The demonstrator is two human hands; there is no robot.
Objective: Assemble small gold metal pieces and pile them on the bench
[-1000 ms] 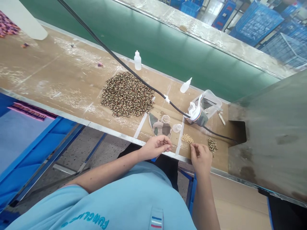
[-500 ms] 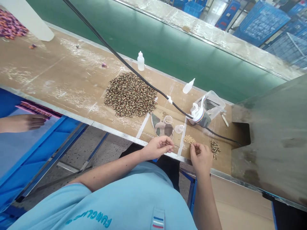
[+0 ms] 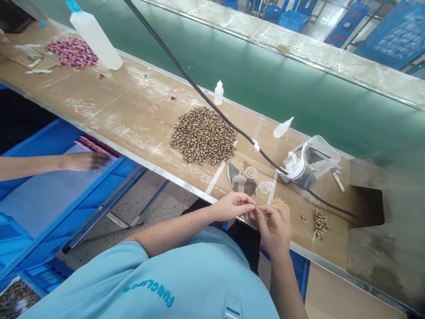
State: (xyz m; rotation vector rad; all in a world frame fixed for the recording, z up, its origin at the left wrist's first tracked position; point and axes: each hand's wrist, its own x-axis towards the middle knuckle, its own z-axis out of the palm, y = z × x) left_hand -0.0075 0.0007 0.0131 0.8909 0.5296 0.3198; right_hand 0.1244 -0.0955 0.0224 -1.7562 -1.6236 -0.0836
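Observation:
My left hand (image 3: pixel 232 205) and my right hand (image 3: pixel 274 226) meet fingertip to fingertip at the near edge of the brown workbench (image 3: pixel 109 110). Both are pinched on a tiny part that is too small to name. Just beyond them lie a small heap of pale beads (image 3: pixel 280 203), a camouflage cloth patch (image 3: pixel 242 181) and two small clear cups (image 3: pixel 265 187). A big pile of brown patterned rings (image 3: pixel 204 135) sits further left, and a small cluster of them (image 3: pixel 319 220) to the right.
A black cable (image 3: pixel 199 93) crosses the bench to a clear tub (image 3: pixel 318 155). Small white dropper bottles (image 3: pixel 218 93) stand by the green conveyor belt (image 3: pixel 265 75). Another person's hand (image 3: pixel 84 160) rests over a blue crate at left. A large white bottle (image 3: pixel 94 35) and purple pieces (image 3: pixel 71 51) lie far left.
My hands have come together at the fingertips, the right one leaving the pale beads. The view swung left, revealing the other person's arm, the white bottle and the purple pieces.

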